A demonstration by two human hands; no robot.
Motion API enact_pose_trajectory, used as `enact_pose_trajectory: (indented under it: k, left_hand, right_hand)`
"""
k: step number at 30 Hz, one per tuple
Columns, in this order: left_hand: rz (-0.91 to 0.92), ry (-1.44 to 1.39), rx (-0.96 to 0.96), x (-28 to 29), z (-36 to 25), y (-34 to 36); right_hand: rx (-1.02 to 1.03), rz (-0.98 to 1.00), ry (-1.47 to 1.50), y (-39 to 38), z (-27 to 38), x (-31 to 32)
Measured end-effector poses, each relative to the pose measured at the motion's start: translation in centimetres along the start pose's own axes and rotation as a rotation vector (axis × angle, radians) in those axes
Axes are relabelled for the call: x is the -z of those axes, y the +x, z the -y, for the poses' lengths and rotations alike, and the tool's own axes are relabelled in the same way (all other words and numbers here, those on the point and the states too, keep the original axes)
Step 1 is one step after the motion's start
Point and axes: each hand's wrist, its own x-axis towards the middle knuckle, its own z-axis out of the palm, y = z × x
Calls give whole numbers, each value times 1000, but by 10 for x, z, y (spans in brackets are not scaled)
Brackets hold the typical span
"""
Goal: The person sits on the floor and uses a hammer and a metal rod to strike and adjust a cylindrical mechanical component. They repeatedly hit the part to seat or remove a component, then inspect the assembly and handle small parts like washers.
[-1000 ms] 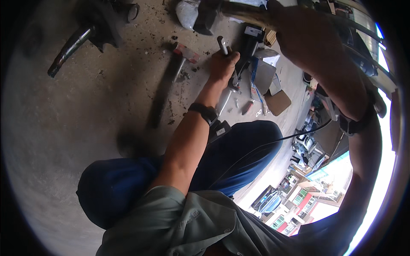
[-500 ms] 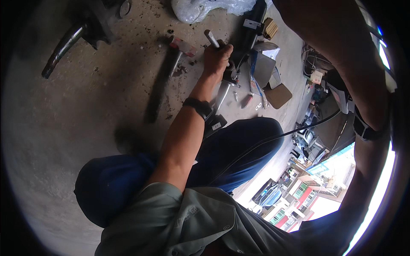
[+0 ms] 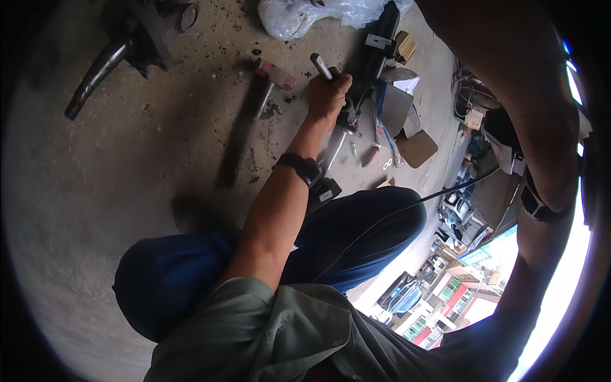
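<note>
Here, the left hand (image 3: 328, 97) curls its grip snugly around a metal rod (image 3: 321, 65), near a red-headed hammer (image 3: 266, 98) on the floor (image 3: 114, 191); I can't see the right hand's grip.

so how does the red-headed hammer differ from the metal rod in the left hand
The hammer lies on the floor, while the metal rod is gripped in the left hand.
The hammer has a crosswise head with red on it; the metal rod's visible end is plain grey.
The hammer's long handle shows, but only a short part of the metal rod does.
Both show some grey.
</note>
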Motion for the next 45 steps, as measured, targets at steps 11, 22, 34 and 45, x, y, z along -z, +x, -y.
enact_pose_trajectory:
  k: [11, 22, 34, 45]
  left_hand:
    - [-101, -20, -113, 26, -24, 22]
    - [-127, 101, -202, 19, -9, 26]
    - [-26, 292, -251, 12, 11, 14]
    - [-7, -42, -74, 10, 13, 19]
  right_hand:
    - [91, 27, 129, 25, 6, -27]
    - [137, 272, 78, 4, 14, -61]
    - [-26, 384, 169, -43, 25, -77]
    - [-43, 427, 146, -50, 31, -76]
